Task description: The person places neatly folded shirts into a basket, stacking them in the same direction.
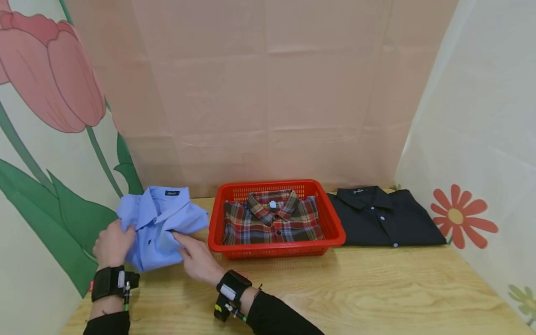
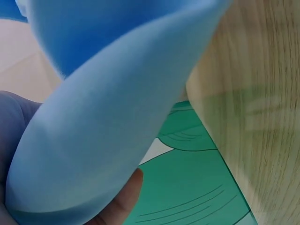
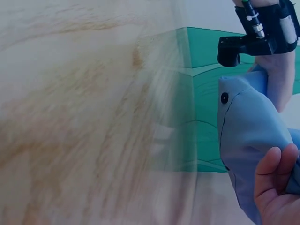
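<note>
A light blue collared shirt (image 1: 157,232), bunched and creased, is between both hands at the left of the table in the head view. My left hand (image 1: 113,244) grips its left side; in the left wrist view the cloth (image 2: 103,108) bulges between thumb and fingers. On the shirt's right front, my right hand (image 1: 198,258) pinches the fabric, and the right wrist view has its curled fingers (image 3: 268,171) on the cloth below a dark button. The collar, with a dark label, faces up toward the back wall.
Right of the blue shirt stands a red plastic basket (image 1: 276,249) holding a folded plaid shirt (image 1: 274,228). A folded black shirt (image 1: 385,223) lies beside it at the right. The wooden table (image 1: 377,288) meets a brown covered wall (image 1: 268,93) and flower-printed side walls.
</note>
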Demonstrator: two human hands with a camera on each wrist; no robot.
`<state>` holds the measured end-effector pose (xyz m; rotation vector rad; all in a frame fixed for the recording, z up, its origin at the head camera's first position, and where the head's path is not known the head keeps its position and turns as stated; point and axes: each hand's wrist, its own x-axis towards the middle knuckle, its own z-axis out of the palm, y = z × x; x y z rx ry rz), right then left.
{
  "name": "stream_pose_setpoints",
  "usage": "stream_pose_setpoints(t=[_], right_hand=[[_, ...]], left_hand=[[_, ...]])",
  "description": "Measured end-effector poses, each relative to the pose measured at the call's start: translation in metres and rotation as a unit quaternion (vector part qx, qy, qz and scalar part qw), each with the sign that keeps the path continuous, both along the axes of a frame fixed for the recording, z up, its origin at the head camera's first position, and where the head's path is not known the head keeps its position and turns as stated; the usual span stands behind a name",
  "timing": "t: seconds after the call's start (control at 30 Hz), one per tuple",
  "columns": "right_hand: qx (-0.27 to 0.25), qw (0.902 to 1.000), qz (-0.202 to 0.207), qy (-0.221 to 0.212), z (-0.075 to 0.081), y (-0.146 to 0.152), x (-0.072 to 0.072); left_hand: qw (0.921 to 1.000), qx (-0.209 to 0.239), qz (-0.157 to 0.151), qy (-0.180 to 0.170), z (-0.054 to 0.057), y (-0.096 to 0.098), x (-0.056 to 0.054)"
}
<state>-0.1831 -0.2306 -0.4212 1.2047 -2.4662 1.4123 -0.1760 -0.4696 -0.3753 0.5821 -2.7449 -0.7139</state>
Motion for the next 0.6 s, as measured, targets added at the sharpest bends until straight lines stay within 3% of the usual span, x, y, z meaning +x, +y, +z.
stream_pose_setpoints(t=[0.2,0.6], right_hand=[[-0.003,0.9998,-0.002,0.019,0.004,0.002,0.001],[-0.039,0.9992,0.005,-0.001,0.021,0.012,0.007]], left_hand=[[0.9997,0.01,-0.002,0.02,0.001,0.0,0.0],[0.9969,-0.013,-0.006,0.077,0.002,0.011,-0.003]])
